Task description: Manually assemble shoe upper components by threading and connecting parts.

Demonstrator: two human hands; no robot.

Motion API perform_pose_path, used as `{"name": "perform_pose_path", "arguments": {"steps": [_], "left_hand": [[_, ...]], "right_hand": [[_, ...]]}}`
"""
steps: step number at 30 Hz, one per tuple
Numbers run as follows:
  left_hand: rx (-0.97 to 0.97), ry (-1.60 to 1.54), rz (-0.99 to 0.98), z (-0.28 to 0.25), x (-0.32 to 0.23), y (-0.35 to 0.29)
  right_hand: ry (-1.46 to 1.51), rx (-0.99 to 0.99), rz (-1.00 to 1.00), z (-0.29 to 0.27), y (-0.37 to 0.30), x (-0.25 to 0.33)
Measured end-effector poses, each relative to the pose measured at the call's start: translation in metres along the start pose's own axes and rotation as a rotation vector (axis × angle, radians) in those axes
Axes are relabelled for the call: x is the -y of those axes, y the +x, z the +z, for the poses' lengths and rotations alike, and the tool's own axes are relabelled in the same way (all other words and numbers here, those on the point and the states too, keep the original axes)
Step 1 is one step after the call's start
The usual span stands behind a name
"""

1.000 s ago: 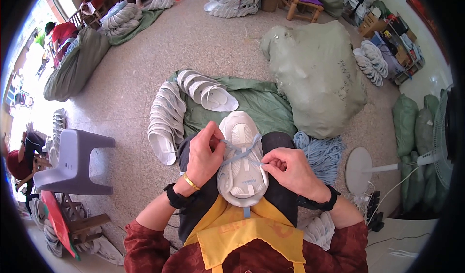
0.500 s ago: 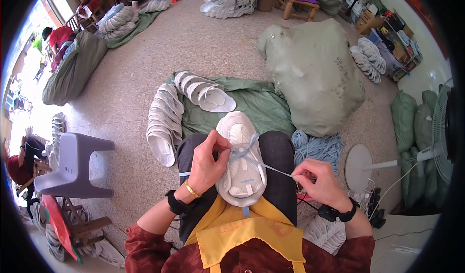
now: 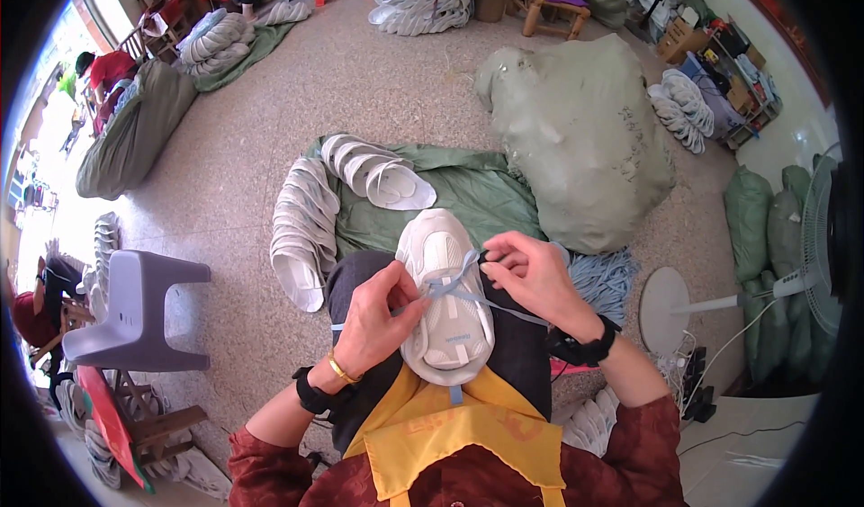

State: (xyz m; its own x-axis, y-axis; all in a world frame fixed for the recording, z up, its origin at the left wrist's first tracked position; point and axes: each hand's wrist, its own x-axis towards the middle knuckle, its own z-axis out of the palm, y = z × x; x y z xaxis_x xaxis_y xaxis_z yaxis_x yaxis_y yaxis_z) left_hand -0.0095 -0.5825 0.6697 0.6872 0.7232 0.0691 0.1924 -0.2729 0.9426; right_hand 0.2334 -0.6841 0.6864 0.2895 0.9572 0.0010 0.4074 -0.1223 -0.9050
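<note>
A white shoe (image 3: 443, 323) with pale blue laces rests upright on my lap, its toe pointing away. My left hand (image 3: 373, 314) is closed in a pinch on the pale blue shoelace (image 3: 441, 286) at the shoe's left side. At the right edge of the lacing, my right hand (image 3: 537, 282) pinches a small black piece (image 3: 486, 257) beside a loop of lace; its kind is too small to make out. One lace end trails rightward over my thigh, passing below the right hand. A yellow apron (image 3: 463, 444) lies against the heel end.
White shoe uppers (image 3: 301, 228) are stacked on the floor beside a green cloth (image 3: 450, 224). Beyond lies a large stuffed sack (image 3: 580, 143). Blue laces (image 3: 605, 282) are heaped right of my knee, near a fan (image 3: 814, 255). A grey plastic chair (image 3: 139, 314) stands left.
My right hand has come inward and up from beside my right thigh to the lacing, leaving the stretched lace end. The left hand stays at the shoe's left side.
</note>
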Motion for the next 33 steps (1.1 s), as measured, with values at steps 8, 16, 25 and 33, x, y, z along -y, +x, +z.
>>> {"name": "perform_pose_path", "arguments": {"steps": [8,16,25,33], "left_hand": [[0.044,-0.013,-0.040,-0.003,0.014,0.010],[0.129,-0.125,-0.121,-0.012,0.012,0.011],[0.094,-0.016,-0.031,-0.029,-0.004,-0.006],[0.121,0.066,-0.020,-0.041,-0.005,-0.020]], "right_hand": [[-0.084,-0.006,-0.063,0.018,0.030,-0.011],[-0.129,-0.077,-0.134,0.022,0.028,-0.019],[-0.205,-0.104,-0.211,0.025,0.022,-0.014],[-0.195,-0.066,-0.171,0.031,0.025,-0.010]]}}
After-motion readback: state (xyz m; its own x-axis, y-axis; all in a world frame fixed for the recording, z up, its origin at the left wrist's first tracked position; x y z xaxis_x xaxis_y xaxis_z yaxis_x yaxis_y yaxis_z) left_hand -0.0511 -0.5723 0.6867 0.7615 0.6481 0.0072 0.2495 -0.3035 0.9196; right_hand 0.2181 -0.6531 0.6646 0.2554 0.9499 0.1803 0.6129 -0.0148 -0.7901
